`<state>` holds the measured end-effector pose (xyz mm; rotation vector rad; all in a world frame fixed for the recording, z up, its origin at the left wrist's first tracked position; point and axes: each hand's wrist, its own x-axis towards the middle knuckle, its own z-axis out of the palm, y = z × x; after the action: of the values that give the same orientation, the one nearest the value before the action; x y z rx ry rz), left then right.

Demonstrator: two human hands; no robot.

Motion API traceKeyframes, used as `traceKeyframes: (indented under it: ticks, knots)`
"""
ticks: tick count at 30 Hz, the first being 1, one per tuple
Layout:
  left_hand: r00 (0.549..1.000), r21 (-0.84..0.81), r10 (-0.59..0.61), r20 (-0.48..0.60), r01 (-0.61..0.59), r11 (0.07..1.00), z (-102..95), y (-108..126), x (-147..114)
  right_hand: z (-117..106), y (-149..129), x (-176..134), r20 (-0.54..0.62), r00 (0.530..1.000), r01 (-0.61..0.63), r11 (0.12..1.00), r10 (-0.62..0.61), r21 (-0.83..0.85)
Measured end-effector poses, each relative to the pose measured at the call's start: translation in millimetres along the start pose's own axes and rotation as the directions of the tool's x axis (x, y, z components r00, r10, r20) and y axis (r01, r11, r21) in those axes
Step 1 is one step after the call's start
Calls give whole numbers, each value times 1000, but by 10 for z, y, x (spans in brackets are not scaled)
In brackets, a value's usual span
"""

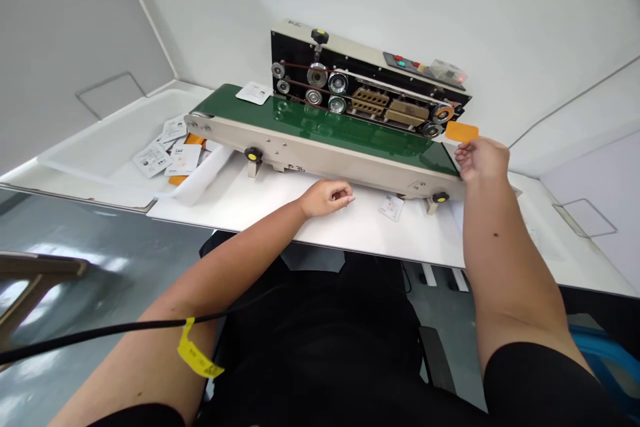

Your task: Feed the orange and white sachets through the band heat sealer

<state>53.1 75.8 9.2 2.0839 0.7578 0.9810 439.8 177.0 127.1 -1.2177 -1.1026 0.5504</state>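
Head view: right hand [483, 159] pinches one flat orange packet [461, 131], left hand [326, 199] curls narrowly; glossy green belt [345, 131] bears one white packet [254, 93].

Along the belt [360, 135], an open channel is running between the white packet [254, 93] at its left end and the right hand [483, 159], which, with the orange packet [463, 132], is crowding the right end. The sealer [375, 70] is walling off the far side. On the table [270, 203], the left hand [327, 199] is occupying the front strip's middle; a flat pouch [391, 207] is lying rightward, and two knobs [253, 155] are jutting forward.
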Motion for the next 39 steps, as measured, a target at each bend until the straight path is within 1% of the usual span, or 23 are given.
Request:
traceKeyframes:
  ticks: [1, 3, 6, 9, 13, 14, 15, 16, 17, 18, 19, 20, 21, 23, 25, 26, 27, 31, 33, 34, 36, 37, 39]
  knots:
    - [1000, 8, -1, 3, 1, 1000, -3, -1, 1, 62, 15, 33, -18, 997, -81, 997, 81, 7]
    - [1000, 15, -4, 2, 4, 1000, -7, -4, 4, 205, 10, 43, -54, 968, -242, 970, 243, 32]
    - [1000, 20, -9, -9, 9, 1000, -8, -8, 10, 420, -51, -31, -7, 918, -393, 912, 396, 117]
    - [1000, 33, -5, -2, 5, 999, -6, -15, 13, 603, -137, -115, 72, 887, -461, 870, 455, 176]
    - [1000, 50, 6, 8, -7, 999, -8, -29, 13, 746, -275, -192, 142, 894, -440, 892, 425, 101]
    - [1000, 56, 4, 9, -5, 998, -10, -32, 13, 746, -305, -241, 131, 907, -410, 910, 400, 58]
    - [1000, 63, 2, 9, -2, 998, -12, -34, 13, 729, -326, -323, 86, 936, -344, 939, 342, 8]
    - [1000, 70, -2, 9, 1, 998, -14, -36, 14, 695, -333, -445, 10, 971, -237, 970, 238, -47]
    - [1000, 76, -3, 8, 2, 997, -15, -36, 15, 648, -323, -614, -67, 993, -102, 989, 95, -108]
    - [1000, 83, -1, 8, 1, 997, -13, -36, 16, 590, -291, -827, -121, 990, 47, 983, -69, -176]
    - [1000, 91, 2, 7, -3, 996, -11, -34, 17, 526, -237, -1078, -142, 963, 190, 952, -228, -240]
    - [1000, 100, 8, 6, -9, 995, -6, -33, 18, 461, -163, -1351, -62, 950, 279, 919, -307, -280]
    - [1000, 110, 15, 5, -16, 994, 0, -31, 19, 399, -71, -1628, 79, 938, 344, 878, -337, -334]
    - [1000, 135, 29, 7, -29, 990, 13, -30, 21, 299, 145, -2118, 373, 876, 458, 770, -306, -445]
    - [999, 161, 35, 14, -37, 986, 24, -34, 23, 245, 364, -2425, 507, 823, 528, 676, -257, -515]
    - [999, 174, 34, 20, -37, 984, 27, -38, 23, 236, 464, -2497, 529, 817, 537, 639, -231, -551]
    - [999, 186, 33, 26, -37, 982, 28, -44, 23, 236, 554, -2521, 526, 825, 529, 611, -208, -589]
    - [999, 236, 22, 35, -30, 971, 22, -69, 27, 292, 785, -2362, 473, 880, 416, 562, -51, -715]
    - [999, 262, 20, 40, -30, 965, 18, -73, 30, 329, 809, -2287, 485, 874, 390, 557, 26, -733]
    - [999, 274, 21, 47, -33, 961, 18, -70, 32, 345, 796, -2274, 511, 858, 399, 562, 49, -724]
    - [998, 293, 31, 63, -48, 955, 22, -57, 33, 364, 726, -2301, 610, 790, 460, 598, 61, -656]
    - [997, 296, 38, 73, -58, 953, 25, -48, 33, 364, 676, -2339, 676, 735, 501, 626, 56, -597]
    - [995, 293, 49, 85, -72, 953, 32, -28, 34, 347, 565, -2446, 806, 592, 572, 690, 27, -443]
